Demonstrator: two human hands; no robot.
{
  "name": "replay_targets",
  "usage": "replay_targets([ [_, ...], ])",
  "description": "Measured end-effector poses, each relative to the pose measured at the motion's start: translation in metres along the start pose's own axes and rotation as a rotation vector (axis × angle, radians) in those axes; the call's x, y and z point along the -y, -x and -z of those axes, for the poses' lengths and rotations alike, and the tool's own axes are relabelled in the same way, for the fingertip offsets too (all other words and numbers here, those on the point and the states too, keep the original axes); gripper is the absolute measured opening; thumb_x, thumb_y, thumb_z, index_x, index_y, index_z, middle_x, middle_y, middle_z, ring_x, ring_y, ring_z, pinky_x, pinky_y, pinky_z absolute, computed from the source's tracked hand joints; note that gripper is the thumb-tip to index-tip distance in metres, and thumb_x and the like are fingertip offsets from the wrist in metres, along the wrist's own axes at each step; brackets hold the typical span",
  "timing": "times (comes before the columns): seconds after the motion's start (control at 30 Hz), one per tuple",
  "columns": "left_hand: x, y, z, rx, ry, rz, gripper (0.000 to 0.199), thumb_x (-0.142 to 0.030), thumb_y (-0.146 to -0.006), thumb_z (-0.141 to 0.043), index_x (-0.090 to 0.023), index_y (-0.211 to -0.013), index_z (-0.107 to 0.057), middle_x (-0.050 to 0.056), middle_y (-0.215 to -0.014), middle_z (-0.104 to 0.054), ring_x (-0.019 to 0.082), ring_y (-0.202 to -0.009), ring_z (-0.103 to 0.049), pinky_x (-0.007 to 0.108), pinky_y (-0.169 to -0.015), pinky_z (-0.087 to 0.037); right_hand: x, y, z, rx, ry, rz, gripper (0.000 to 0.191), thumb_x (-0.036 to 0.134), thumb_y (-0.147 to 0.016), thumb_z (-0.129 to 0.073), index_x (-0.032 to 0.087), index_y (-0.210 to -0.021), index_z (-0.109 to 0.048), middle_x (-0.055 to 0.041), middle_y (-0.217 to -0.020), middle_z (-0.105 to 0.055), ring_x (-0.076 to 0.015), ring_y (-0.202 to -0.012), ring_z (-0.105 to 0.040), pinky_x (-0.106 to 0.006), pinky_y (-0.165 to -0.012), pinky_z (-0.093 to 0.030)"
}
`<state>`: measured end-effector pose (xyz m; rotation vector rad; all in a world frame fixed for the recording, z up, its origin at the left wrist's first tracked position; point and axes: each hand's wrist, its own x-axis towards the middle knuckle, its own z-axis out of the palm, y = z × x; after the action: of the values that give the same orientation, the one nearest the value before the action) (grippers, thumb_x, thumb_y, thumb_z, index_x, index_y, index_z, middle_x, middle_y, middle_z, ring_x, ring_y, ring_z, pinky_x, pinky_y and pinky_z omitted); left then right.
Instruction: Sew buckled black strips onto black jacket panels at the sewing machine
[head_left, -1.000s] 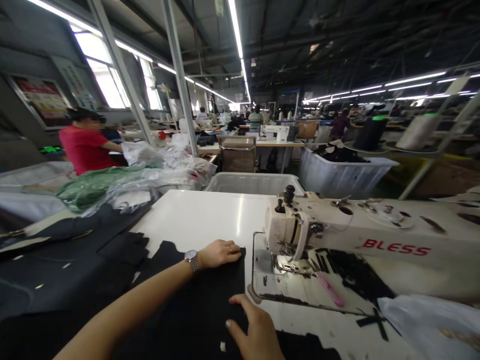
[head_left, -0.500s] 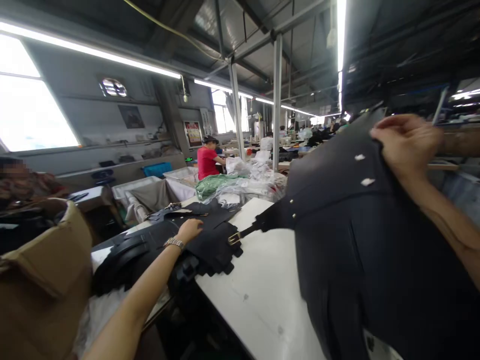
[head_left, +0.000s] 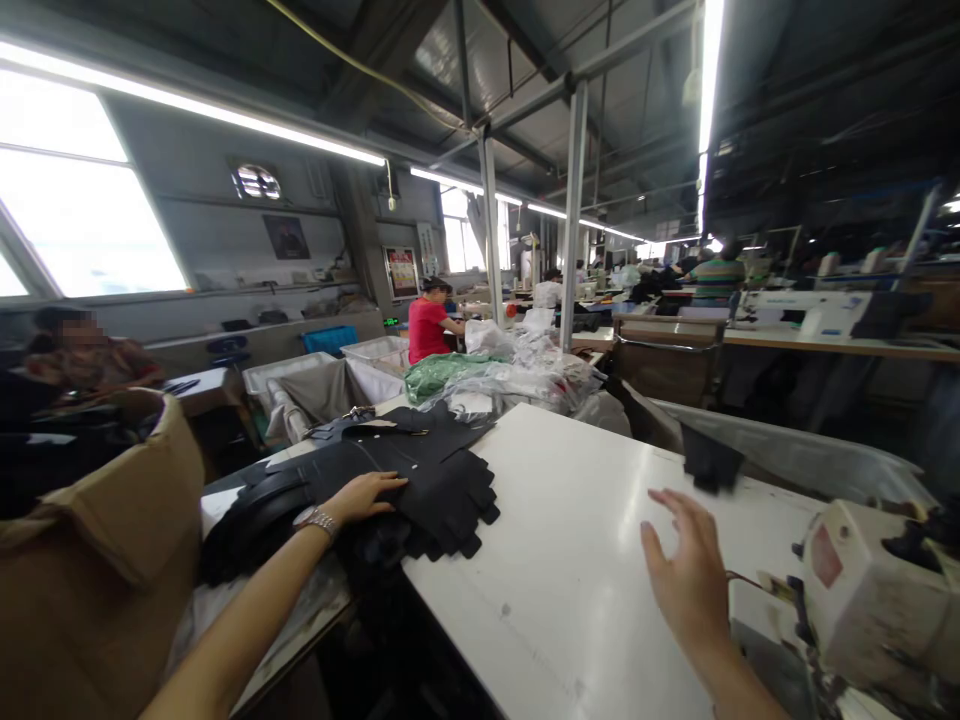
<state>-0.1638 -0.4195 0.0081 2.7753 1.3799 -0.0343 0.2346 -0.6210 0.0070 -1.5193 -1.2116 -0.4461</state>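
My left hand (head_left: 366,498), with a metal-band watch at the wrist, lies on a pile of black leather-like panels (head_left: 442,490). Its fingers are stretched out across the top panel. My right hand (head_left: 686,570) hovers over the white tabletop (head_left: 547,540), fingers spread and holding nothing. Beyond its fingertips a small black piece (head_left: 711,460), a little blurred, shows at the far edge of the tabletop. Metal studs dot the panels in the pile, and their right edge is cut into tabs.
A sewing machine head (head_left: 870,580) stands at the right. A cardboard box (head_left: 97,510) is at the left. Clear plastic bags (head_left: 517,375) are heaped behind the table, near a person in red (head_left: 429,328). A pale plastic bin (head_left: 795,445) sits beyond the right edge.
The large black piece with a buckled strap has left my right hand and is out of sight as a whole. My right hand has dropped and opened. My left hand stays on the pile.
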Motion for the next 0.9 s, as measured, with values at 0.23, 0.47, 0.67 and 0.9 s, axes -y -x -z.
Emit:
replay_targets([
  [0.23, -0.018, -0.005, 0.033, -0.092, -0.150, -0.007, 0.032, -0.021, -0.084, -0.032, -0.011, -0.093, -0.062, 0.012, -0.087, -0.065, 0.023, -0.080, -0.061, 0.033, -0.074, -0.044, -0.029, 0.072, 0.045, 0.286, -0.068, -0.086, 0.024, 0.033, -0.077, -0.044, 0.023, -0.097, -0.052, -0.0076, -0.099, -0.058, -0.0222, -0.082, -0.059, -0.038, -0.071, -0.050],
  [0.47, -0.161, 0.027, 0.060, -0.091, -0.352, -0.456, 0.019, -0.009, -0.074, -0.042, -0.013, -0.066, -0.059, 0.007, -0.055, -0.061, 0.019, -0.047, -0.057, 0.025, -0.042, -0.040, -0.022, 0.076, 0.055, 0.688, -0.433, -0.657, 0.042, 0.048, -0.081, -0.037, 0.017, -0.103, -0.055, -0.0108, -0.093, -0.066, -0.0203, -0.085, -0.062, -0.032, -0.074, -0.050],
  [0.67, -0.307, 0.062, -0.003, 0.020, -0.164, -1.042, 0.022, -0.022, -0.070, -0.059, -0.017, -0.050, -0.051, 0.001, -0.045, -0.057, 0.014, -0.032, -0.047, 0.025, -0.025, -0.025, 0.000, 0.088, 0.056, 0.797, -0.056, -0.479, 0.046, 0.031, -0.080, -0.043, 0.011, -0.121, -0.044, -0.0126, -0.091, -0.066, -0.0221, -0.082, -0.063, -0.032, -0.068, -0.049],
  [0.9, -0.327, 0.014, -0.038, -0.035, 0.211, -1.181, 0.033, -0.036, -0.078, -0.053, -0.018, -0.106, -0.053, 0.008, -0.113, -0.056, 0.021, -0.100, -0.053, 0.034, -0.088, -0.043, -0.047, 0.126, 0.114, 0.674, 0.504, -0.084, 0.035, 0.015, -0.082, -0.034, 0.020, -0.110, -0.057, -0.0037, -0.059, -0.066, -0.0181, -0.050, -0.062, -0.023, -0.044, -0.044],
])
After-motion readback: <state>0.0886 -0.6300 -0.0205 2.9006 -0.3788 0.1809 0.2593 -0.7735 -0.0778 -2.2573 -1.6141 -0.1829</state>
